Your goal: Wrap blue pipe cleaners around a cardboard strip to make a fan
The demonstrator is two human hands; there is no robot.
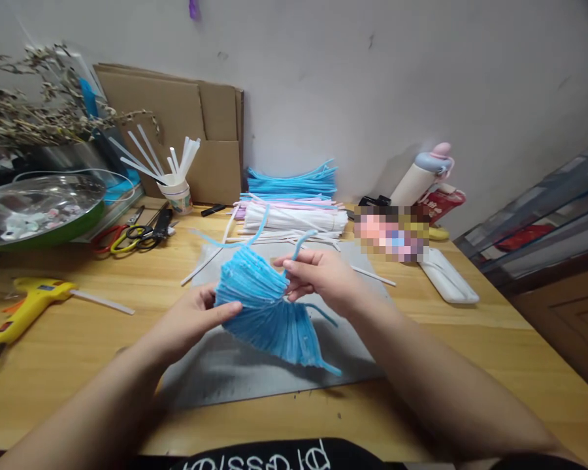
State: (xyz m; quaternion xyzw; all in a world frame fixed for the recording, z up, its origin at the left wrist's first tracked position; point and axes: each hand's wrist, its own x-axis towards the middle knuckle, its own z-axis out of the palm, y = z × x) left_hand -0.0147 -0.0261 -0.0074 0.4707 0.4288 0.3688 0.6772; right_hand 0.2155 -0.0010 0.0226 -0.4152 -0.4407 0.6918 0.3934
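A fan-shaped piece made of blue pipe cleaners (264,313) is held up over a grey mat (210,385). My left hand (196,320) grips its left edge, with the thumb lying across the front and the other fingers behind. At the gathered right side, my right hand (318,277) pinches a blue pipe cleaner end (298,243) that sticks upward between thumb and fingers. Other loose blue ends stick out at the top, to the right and at the lower right corner of the fan.
Behind the mat lie bundled white pipe cleaners (294,222) and blue pipe cleaners (294,183). To the left are a yellow glue gun (29,307), scissors (127,238) and a cup (176,194) of glue sticks. A bottle (414,179) and a white case (451,277) are at right.
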